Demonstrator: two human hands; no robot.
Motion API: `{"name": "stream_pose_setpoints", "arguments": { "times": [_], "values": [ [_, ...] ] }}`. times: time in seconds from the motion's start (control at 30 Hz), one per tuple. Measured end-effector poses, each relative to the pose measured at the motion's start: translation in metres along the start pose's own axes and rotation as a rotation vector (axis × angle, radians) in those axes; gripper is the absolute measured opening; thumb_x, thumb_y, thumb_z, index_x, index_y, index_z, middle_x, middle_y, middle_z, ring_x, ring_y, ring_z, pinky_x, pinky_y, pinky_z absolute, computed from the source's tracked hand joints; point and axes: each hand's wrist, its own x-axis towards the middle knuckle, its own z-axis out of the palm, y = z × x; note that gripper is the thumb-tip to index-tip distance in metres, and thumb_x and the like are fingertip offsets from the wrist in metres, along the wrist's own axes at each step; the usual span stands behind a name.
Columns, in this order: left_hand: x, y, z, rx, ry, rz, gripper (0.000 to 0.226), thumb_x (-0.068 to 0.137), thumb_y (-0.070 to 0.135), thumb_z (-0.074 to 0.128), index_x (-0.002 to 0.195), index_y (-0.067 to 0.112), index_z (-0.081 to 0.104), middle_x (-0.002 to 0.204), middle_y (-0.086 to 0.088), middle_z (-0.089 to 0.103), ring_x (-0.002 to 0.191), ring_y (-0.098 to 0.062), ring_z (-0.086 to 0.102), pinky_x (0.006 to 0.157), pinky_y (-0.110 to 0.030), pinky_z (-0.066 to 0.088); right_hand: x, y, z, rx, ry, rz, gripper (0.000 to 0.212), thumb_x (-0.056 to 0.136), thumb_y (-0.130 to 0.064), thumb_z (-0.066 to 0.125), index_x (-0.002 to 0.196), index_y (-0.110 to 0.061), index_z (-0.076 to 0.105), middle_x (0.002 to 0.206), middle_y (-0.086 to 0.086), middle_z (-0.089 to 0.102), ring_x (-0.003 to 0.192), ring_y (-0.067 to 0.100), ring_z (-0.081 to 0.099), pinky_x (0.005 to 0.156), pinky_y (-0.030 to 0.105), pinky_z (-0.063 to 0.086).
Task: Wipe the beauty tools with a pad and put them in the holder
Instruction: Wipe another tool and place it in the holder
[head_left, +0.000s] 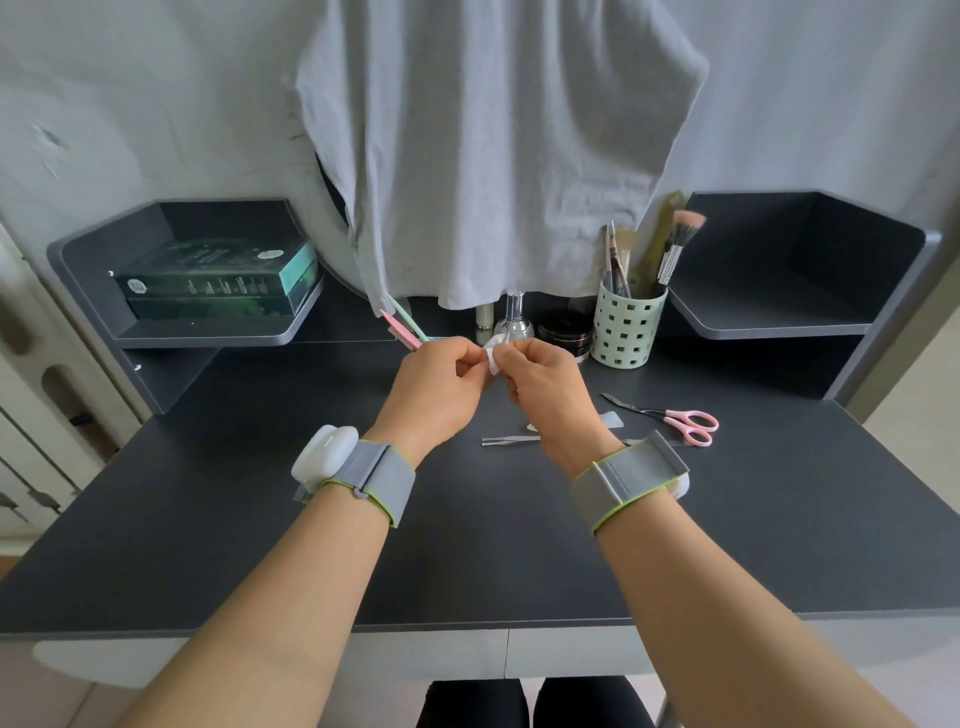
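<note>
A: Two hands up over the dark desk (218, 519); left hand (434, 387) curls round a pink tool (400, 328) and a mint-green tool (408, 317), both slim sticks poking out up-left past the knuckles; right hand (545, 387) pinches a white pad (493, 353) between thumb and fingertips.

B: Pad touching the tools?

A: Pad sits right at the gap between the two hands, against the left fingertips; whether it wraps a tool end, cannot tell, fingers hide it.

B: Holder?

A: Pale green perforated holder (628, 332) stands at the back right of the desk, just beside the right shelf unit (779, 312); brushes (680, 239) and pencils upright in it, one fluffy pink-tipped.

B: Anything left on the desk?

A: Pink-handled scissors (675, 415) lie flat to the right of the right hand, blades pointing left; metal tweezers (509, 440) lie near the right wrist; a small pale item beside them, partly hidden by the hand.

B: Rest?

A: Grey wristbands on both wrists, white device (324, 457) on the left one; green boxes (218, 280) stacked on the left shelf; round dark jar (566, 332) and a silver-capped glass bottle (513, 322) behind the hands; grey cloth (493, 156) hangs down over the back of the desk.
</note>
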Motion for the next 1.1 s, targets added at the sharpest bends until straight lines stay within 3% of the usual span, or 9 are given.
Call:
{"name": "stream_pose_setpoints", "arguments": {
  "times": [0.2,0.43,0.7,0.93,1.1],
  "values": [
    [0.016,0.007,-0.008,-0.021,0.034,0.024,0.019,0.1,0.024,0.052,0.105,0.022,0.07,0.088,0.013,0.067,0.081,-0.007,0.064,0.063,-0.015,0.041,0.005,-0.004,-0.002,-0.166,0.027,-0.046,0.024,0.096,-0.022,0.059,0.073,-0.021,0.061,0.054,-0.012,0.045,0.051,0.007,0.038,0.054,0.024,0.032],
    [0.03,0.023,-0.008,0.015,0.081,0.073,0.02,0.098,0.032,0.058,0.094,0.018,0.072,0.072,0.015,0.062,0.065,0.003,0.054,0.054,-0.003,0.033,0.007,-0.003,0.001,-0.224,0.016,-0.091,0.026,0.099,-0.027,0.059,0.073,-0.024,0.058,0.058,-0.011,0.048,0.055,0.007,0.04,0.057,0.026,0.032],
    [0.031,0.022,-0.002,0.042,0.097,0.053,0.017,0.096,0.029,0.06,0.09,0.016,0.07,0.08,0.008,0.069,0.071,-0.012,0.058,0.067,-0.023,0.039,0.005,0.0,0.003,-0.215,0.014,-0.114,0.031,0.1,-0.031,0.059,0.071,-0.022,0.054,0.059,-0.011,0.046,0.056,0.007,0.04,0.06,0.027,0.033],
    [0.032,0.025,-0.004,0.043,0.153,0.064,0.014,0.095,0.026,0.061,0.088,0.016,0.068,0.07,0.014,0.059,0.067,-0.009,0.053,0.064,-0.024,0.036,0.002,0.002,0.001,-0.238,0.01,-0.117,0.022,0.101,-0.033,0.057,0.087,-0.018,0.065,0.059,-0.012,0.049,0.055,0.005,0.042,0.057,0.023,0.03],
    [0.033,0.026,-0.008,0.035,0.184,0.073,0.015,0.095,0.026,0.06,0.09,0.015,0.069,0.071,0.013,0.06,0.065,-0.005,0.053,0.066,-0.024,0.037,-0.001,0.004,0.002,-0.256,0.014,-0.113,0.02,0.1,-0.029,0.057,0.081,-0.025,0.06,0.061,-0.011,0.05,0.056,0.004,0.044,0.057,0.022,0.032]
  ]
}}
